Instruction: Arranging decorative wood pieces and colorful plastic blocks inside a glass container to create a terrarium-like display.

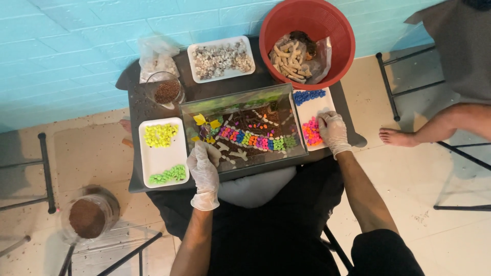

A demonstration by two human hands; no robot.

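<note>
A small glass tank (pixel 186 110) stands on the dark table (pixel 255 82). It holds dark soil, a curved band of coloured pebbles (pixel 253 139), white pieces and a yellow ornament (pixel 200 120). My left hand (pixel 204 171), in a white glove, rests on the tank's near left rim, fingers slightly curled, holding nothing I can see. My right hand (pixel 332 131), also gloved, reaches onto the white tray (pixel 321 106) at the right, its fingertips on the pink pebbles (pixel 310 133). Blue pebbles (pixel 309 95) lie at that tray's far end.
At the left, a white tray (pixel 153 159) carries yellow and green pebbles. Behind are a tray of grey stones (pixel 221 59), a glass of brown grit (pixel 166 91), a plastic bag (pixel 156 56) and a red basket (pixel 307 41). A soil jar (pixel 89 217) sits on the floor. Another person's bare leg (pixel 434 128) is at right.
</note>
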